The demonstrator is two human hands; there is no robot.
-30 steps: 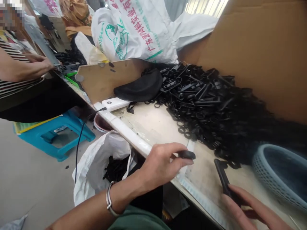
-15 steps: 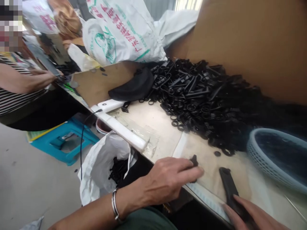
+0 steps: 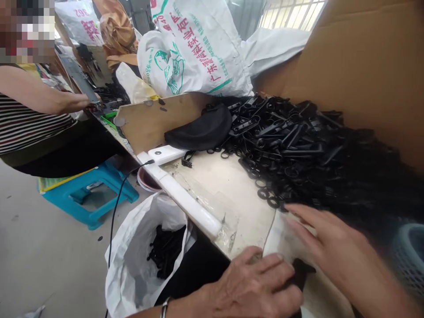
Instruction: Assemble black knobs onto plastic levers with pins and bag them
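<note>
Brown cardboard (image 3: 364,57) stands tall behind the black pile (image 3: 291,141), probably as a wall to hold it back from sliding off the table (image 3: 232,181). Opposite the person, a printed sack (image 3: 205,48) leans behind the heap. White and open-mouthed, a bag (image 3: 122,260) sits low against the table's near edge, likely there for easy reach, with black pieces (image 3: 165,251) inside. A dark pouch (image 3: 202,128) lies against the pile's left end.

The right hand (image 3: 344,247) stretches to the pile's near edge, its thumb and forefinger apart, tips close to the loose pieces there, perhaps so a small one can be picked out singly. The left hand (image 3: 255,287) rests low at the table's edge, fingers bent and close together; whether they clamp anything I cannot tell. Just beside them, under the right hand, is a part (image 3: 301,274), matt black, its shape half hidden and blurred. Smallest are the rings (image 3: 259,194), thin, round and dark, lying flat along the pile's fringe
</note>
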